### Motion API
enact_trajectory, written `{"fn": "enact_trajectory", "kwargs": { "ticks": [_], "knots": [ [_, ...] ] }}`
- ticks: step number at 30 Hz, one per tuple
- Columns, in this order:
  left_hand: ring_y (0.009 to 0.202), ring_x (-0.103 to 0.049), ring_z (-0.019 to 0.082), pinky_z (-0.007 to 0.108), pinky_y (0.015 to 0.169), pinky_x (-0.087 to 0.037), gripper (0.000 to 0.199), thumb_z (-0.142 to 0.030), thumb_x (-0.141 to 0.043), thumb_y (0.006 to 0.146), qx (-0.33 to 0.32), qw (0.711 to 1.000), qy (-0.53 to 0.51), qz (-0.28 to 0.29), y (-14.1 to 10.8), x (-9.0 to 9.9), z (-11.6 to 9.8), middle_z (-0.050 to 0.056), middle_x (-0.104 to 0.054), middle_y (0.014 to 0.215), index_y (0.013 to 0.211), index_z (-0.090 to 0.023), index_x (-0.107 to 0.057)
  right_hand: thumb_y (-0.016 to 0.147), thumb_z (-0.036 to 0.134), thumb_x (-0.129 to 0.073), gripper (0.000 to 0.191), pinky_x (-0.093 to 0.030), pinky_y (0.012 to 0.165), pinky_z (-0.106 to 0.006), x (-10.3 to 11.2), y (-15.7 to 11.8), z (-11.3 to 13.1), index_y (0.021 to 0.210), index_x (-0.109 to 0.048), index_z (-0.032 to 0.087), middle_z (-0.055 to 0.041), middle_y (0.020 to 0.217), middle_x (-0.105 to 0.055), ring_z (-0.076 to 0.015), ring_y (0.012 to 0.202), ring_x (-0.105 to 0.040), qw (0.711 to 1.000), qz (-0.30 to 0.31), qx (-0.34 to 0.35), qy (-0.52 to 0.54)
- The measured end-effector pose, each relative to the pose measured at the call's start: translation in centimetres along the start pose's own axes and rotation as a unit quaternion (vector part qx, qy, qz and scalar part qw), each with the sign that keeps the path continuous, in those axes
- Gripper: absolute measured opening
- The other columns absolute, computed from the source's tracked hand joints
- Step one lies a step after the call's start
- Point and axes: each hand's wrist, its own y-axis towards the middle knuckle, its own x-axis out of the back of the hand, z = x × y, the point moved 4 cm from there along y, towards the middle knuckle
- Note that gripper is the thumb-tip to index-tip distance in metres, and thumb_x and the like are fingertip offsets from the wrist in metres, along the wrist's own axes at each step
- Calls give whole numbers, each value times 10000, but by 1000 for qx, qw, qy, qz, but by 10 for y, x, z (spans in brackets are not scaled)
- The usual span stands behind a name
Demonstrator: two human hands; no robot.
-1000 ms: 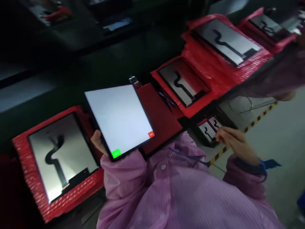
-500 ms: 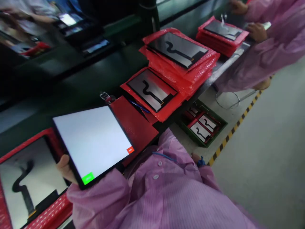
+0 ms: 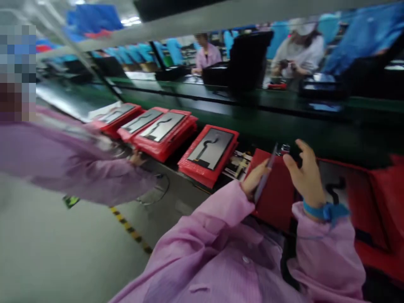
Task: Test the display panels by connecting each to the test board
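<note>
My left hand (image 3: 255, 179) grips a display panel (image 3: 265, 179), which is turned almost edge-on so its face barely shows. Beside it, to the right, my right hand (image 3: 304, 174) is raised with its fingers apart and nothing in it; a blue band circles that wrist. Below both hands lies a dark red pad (image 3: 276, 202). A small metallic connector (image 3: 285, 148) sits at the pad's far edge. Right of my right hand, a panel with a black ribbon cable (image 3: 336, 191) lies on red wrap, partly behind the wrist.
To the left, a display panel (image 3: 217, 148) rests on stacked red bubble bags (image 3: 197, 173), with more such stacks (image 3: 164, 145) beyond. A co-worker's pink sleeve (image 3: 104, 176) reaches in from the left. A dark green bench (image 3: 249, 113) runs behind. Yellow-black tape (image 3: 129, 227) marks the floor.
My view has swung to the left. The panel in my left hand, lit white with its face toward me before, is now edge-on. My right hand has come up over the bench.
</note>
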Motion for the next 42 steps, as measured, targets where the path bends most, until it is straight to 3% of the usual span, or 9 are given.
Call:
{"fn": "enact_trajectory", "kwargs": {
  "ticks": [5, 8, 11, 14, 16, 20, 25, 34, 42],
  "knots": [
    [1485, -312, 256, 374, 1248, -180, 702, -207, -653, 769, -24, 986, 161, 29, 7, -8, 10, 98, -380, 1570, 1448, -125, -495, 787, 560, -659, 736, -384, 1115, -554, -52, 74, -58, 1373, -438, 175, -225, 1438, -494, -363, 1348, -479, 988, 85, -113, 57],
    [1459, -365, 260, 392, 1230, -237, 712, -296, -647, 833, -37, 977, 202, 51, 3, -10, 10, 108, -387, 1570, 1493, -139, -431, 765, 457, -735, 446, -469, 1058, -415, -62, 76, -77, 1133, -596, 247, -157, 1238, -645, -286, 1193, -609, 962, 150, -127, 191],
    [1332, -518, 244, 387, 1152, -375, 474, -344, -558, 928, -115, 946, 302, 29, -13, 2, 1, 120, -555, 1444, 1363, -156, -571, 711, 422, -742, 393, -490, 1042, -431, -62, 69, -79, 1030, -615, 231, -85, 1058, -684, -236, 1058, -654, 959, 103, -138, 223],
    [1076, -620, 194, 344, 1014, -477, 307, -277, -403, 1001, -243, 828, 498, -83, -37, 38, -10, 101, -679, 1115, 1101, -177, -676, 691, 428, -719, 403, -479, 1058, -451, -66, 65, -78, 1020, -612, 223, -53, 1042, -685, -221, 1052, -652, 962, 81, -151, 213],
    [993, -600, 201, 345, 929, -499, 297, -187, -378, 979, -231, 671, 676, -200, -47, 71, -10, 105, -640, 1027, 1077, -171, -658, 693, 419, -717, 390, -479, 1059, -438, -68, 65, -77, 1016, -611, 228, -44, 1041, -686, -216, 1068, -648, 961, 77, -152, 217],
    [972, -552, 258, 400, 857, -485, 315, -168, -447, 930, -189, 601, 752, -193, -44, 107, 9, 140, -594, 1060, 1186, -155, -629, 721, 386, -700, 366, -484, 1046, -416, -66, 63, -73, 1037, -609, 227, -41, 1040, -682, -201, 1051, -648, 963, 74, -143, 218],
    [969, -540, 269, 404, 820, -460, 397, -234, -417, 966, -166, 546, 808, -147, -29, 104, 26, 124, -581, 1070, 1329, -218, -576, 750, 372, -677, 360, -469, 1058, -401, -68, 61, -74, 1071, -598, 229, -36, 1057, -667, -190, 1063, -643, 961, 77, -143, 224],
    [1068, -532, 288, 422, 866, -457, 468, -237, -464, 941, -133, 545, 820, -114, -24, 99, 25, 145, -562, 1189, 1407, -227, -509, 776, 307, -624, 357, -460, 1041, -340, -61, 63, -59, 1109, -600, 181, -93, 1107, -679, -170, 1057, -649, 967, 69, -190, 153],
    [1077, -569, 260, 405, 894, -482, 439, -181, -482, 912, -131, 658, 733, -112, -25, 86, 17, 136, -581, 1215, 1346, -183, -548, 723, 331, -613, 403, -505, 965, -410, -47, 65, -48, 1112, -623, 226, -83, 1069, -669, -207, 969, -657, 960, 91, -264, 40]
  ]
}}
